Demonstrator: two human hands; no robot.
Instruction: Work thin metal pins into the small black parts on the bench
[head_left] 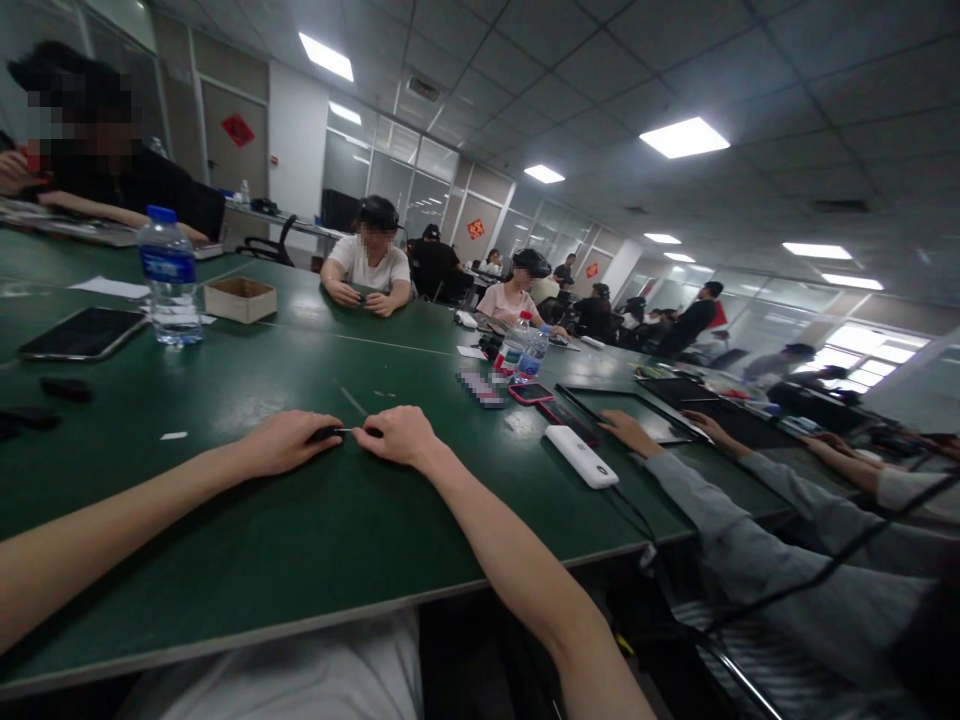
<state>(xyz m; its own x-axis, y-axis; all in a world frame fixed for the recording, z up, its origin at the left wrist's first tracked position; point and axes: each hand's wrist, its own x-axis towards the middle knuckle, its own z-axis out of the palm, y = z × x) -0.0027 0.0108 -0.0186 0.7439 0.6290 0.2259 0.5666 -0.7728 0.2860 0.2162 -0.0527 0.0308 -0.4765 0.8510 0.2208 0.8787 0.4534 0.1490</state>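
My left hand (279,442) rests on the green table (300,540), its fingers closed round a small black object (325,434). A thin, bright metal piece (344,430) sticks out of that object toward the right. There, the thumb and fingers of my right hand (399,436) are pinched together at the end of the thin piece. Whether they grip it or hold something else is too small to tell. A white paper scrap (173,436) lies left of my left hand, and small black pieces (66,389) lie farther left.
At the left stand a water bottle (169,285), an open cardboard box (241,299) and a dark tablet or phone (84,333). To the right lie a white cabled device (581,457), phones and more bottles (532,352). A co-worker's grey sleeves (697,500) reach across a black frame (637,412).
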